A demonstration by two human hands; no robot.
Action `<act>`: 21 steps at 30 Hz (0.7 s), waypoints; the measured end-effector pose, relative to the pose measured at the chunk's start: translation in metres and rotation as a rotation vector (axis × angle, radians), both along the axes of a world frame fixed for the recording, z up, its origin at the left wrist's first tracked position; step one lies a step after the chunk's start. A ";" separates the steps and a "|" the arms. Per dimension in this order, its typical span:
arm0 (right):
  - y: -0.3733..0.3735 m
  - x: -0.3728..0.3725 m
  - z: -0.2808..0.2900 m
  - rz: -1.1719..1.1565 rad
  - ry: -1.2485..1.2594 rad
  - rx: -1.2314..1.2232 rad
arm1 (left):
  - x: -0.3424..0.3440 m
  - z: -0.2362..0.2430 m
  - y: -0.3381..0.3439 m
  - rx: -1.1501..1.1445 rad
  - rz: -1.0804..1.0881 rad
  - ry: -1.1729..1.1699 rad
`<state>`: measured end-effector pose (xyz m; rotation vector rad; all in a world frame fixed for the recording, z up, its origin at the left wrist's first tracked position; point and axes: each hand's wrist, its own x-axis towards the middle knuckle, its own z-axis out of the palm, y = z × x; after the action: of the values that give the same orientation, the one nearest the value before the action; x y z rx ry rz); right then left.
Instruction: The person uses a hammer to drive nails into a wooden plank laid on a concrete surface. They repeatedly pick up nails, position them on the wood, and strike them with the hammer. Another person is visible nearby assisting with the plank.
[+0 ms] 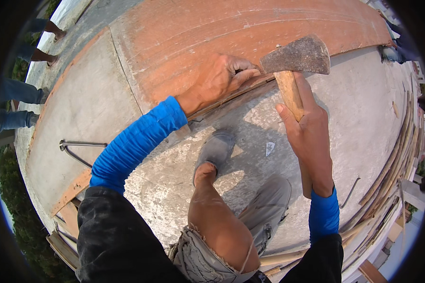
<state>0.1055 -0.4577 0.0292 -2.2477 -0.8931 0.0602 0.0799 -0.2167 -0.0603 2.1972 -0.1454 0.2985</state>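
Note:
My right hand (pixel 309 137) grips a hatchet by its wooden handle (pixel 289 94), near the head. The hatchet's dark, worn steel head (pixel 298 55) is raised over the edge of a large orange-brown board (pixel 198 37). Beside the hatchet head, my left hand (pixel 224 75) rests at that edge with its fingers curled and thumb pressed in. Whatever the left fingers pinch, if anything, is too small to tell. A thin wooden strip (pixel 236 96) runs along the board's near edge under the left hand.
Metal pincers (pixel 83 143) lie on the grey board at left. A bent metal rod (pixel 350 192) and a white scrap (pixel 269 149) lie on the grey surface. Long wooden strips (pixel 401 151) are stacked along the right rim. Other people's legs (pixel 21 90) show at far left.

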 end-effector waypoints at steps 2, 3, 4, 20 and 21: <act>-0.001 0.004 0.007 -0.065 0.010 0.048 | 0.000 -0.001 -0.001 -0.072 -0.011 -0.017; 0.000 0.005 0.009 -0.125 0.057 0.067 | 0.000 -0.001 -0.002 -0.053 0.001 -0.023; 0.002 0.007 0.011 -0.108 -0.008 0.149 | 0.001 0.000 -0.002 -0.032 0.010 -0.028; 0.007 0.010 0.010 0.086 -0.108 -0.232 | 0.002 -0.003 -0.002 -0.052 0.081 0.008; 0.005 0.010 0.009 0.051 -0.038 -0.268 | 0.002 -0.001 -0.001 -0.010 0.059 -0.018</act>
<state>0.1152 -0.4523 0.0384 -2.4794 -1.0138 0.1703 0.0818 -0.2179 -0.0610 2.1920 -0.0892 0.3508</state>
